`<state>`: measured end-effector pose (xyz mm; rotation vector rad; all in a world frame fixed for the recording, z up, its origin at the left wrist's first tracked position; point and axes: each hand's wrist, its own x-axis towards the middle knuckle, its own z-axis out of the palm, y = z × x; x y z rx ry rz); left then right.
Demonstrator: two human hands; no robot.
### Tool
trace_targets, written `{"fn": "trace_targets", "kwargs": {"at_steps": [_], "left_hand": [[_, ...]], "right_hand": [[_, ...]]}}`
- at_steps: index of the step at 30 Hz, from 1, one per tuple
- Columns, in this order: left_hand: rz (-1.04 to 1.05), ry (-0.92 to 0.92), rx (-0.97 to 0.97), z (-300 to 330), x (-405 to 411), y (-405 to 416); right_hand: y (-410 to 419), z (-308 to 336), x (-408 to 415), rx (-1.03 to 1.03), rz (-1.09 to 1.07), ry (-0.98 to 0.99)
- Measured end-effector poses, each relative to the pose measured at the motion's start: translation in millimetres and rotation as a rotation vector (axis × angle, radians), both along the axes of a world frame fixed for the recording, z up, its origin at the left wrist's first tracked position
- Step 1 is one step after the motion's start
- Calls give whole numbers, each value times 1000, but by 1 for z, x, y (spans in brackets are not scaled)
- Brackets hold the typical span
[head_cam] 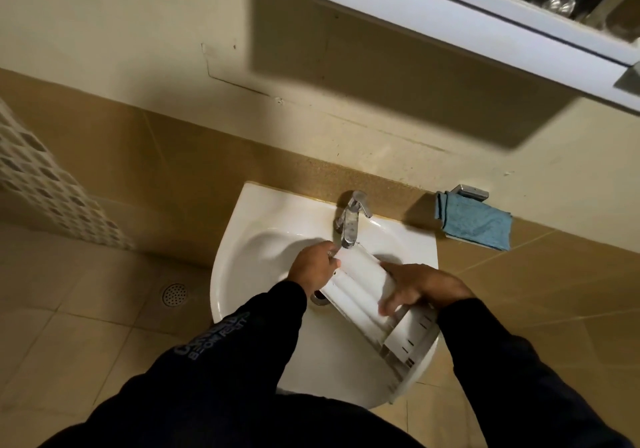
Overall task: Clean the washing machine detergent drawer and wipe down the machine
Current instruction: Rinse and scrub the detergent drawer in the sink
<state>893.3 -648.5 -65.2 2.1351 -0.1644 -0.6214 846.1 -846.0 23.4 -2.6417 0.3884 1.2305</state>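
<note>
The white detergent drawer (360, 291) lies slanted across the white sink (242, 274), its far end under the chrome tap (351, 220) and its wider front end over the sink's near right rim. My left hand (313, 265) grips the drawer's far end beside the tap spout. My right hand (415, 286) lies over the drawer's middle, fingers spread and curled down on its right side. Dark sleeves cover both forearms.
A blue cloth (476, 224) hangs on a chrome holder (471, 193) on the wall right of the sink. A white cabinet (450, 21) juts out overhead. A round floor drain (175, 294) sits in the tan tiles at left.
</note>
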Motion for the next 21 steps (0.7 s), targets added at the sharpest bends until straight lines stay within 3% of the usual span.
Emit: {"fn": "trace_targets", "kwargs": {"at_steps": [4, 11, 13, 17, 21], "left_hand": [[38, 82, -114, -3, 0, -13], [122, 150, -70, 1, 5, -5], [161, 259, -53, 5, 4, 5], [299, 709, -243, 21, -3, 22], [384, 777, -341, 32, 4, 38]], "right_hand": [[6, 3, -10, -59, -119, 30], [29, -4, -28, -15, -97, -22], [34, 1, -25, -23, -18, 11], [46, 15, -15, -178, 217, -96], [68, 20, -10, -342, 324, -256]]}}
